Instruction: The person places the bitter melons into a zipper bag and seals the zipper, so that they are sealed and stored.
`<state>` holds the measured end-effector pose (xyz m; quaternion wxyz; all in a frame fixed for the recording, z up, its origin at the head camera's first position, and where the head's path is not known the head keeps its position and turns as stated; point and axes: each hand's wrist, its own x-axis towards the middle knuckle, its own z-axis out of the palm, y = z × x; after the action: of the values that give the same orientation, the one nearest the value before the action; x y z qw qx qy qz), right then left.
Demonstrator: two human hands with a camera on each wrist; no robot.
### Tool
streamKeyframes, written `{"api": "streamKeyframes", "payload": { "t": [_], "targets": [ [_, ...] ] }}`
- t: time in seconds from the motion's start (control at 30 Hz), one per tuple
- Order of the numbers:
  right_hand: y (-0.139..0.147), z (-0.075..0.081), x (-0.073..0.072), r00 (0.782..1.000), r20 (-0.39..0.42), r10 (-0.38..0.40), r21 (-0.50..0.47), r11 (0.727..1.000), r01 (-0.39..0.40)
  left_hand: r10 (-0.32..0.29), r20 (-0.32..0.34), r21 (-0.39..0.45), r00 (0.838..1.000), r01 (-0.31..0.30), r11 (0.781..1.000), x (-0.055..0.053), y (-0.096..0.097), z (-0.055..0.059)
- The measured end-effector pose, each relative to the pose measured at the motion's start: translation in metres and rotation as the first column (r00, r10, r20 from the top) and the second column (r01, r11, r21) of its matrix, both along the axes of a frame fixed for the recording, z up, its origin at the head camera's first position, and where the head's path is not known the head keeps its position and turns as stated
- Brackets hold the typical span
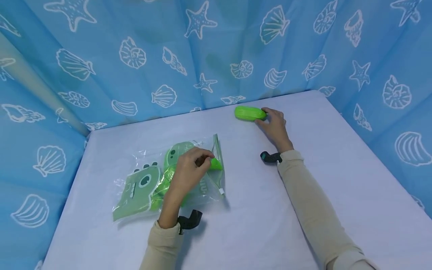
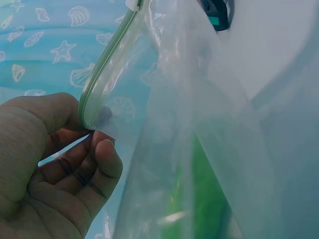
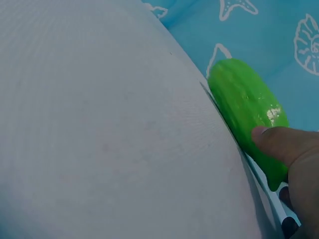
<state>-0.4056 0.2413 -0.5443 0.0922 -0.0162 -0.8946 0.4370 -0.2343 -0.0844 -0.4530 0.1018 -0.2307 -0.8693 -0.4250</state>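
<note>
A glossy green toy cucumber (image 1: 249, 113) lies toward the back of the table, its blunt stem end toward my right hand (image 1: 274, 127). That hand grips the stem end; in the right wrist view its thumb (image 3: 271, 142) presses along the side of the cucumber. To the left, a clear zip bag (image 1: 138, 193) printed with green cartoon monsters lies with bright green items inside. My left hand (image 1: 190, 168) pinches the upper edge of the bag's mouth between thumb and fingers. In the left wrist view the green zip strip (image 2: 102, 69) rises from the pinch, and the bag's mouth is parted.
A white cloth covers the table (image 1: 256, 210). Blue curtains (image 1: 216, 52) with white shell and starfish prints close off the back and both sides. A white slider (image 1: 221, 191) sits at the near end of the bag's zip.
</note>
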Motion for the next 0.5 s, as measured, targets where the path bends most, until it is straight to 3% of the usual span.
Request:
{"api": "streamKeyframes", "payload": {
  "t": [0.17,0.5],
  "targets": [
    [0.001,-0.002,0.006,0.998,-0.066,-0.01,-0.049,0.999,0.007,0.005,-0.011,-0.003,1.0,-0.005,1.0,0.0,0.0,-0.002],
    [-0.007,-0.005,0.028,0.995,-0.088,-0.046,-0.154,0.988,0.032,-0.007,-0.001,-0.007,1.0,0.007,1.0,0.0,-0.002,0.0]
  ]
}}
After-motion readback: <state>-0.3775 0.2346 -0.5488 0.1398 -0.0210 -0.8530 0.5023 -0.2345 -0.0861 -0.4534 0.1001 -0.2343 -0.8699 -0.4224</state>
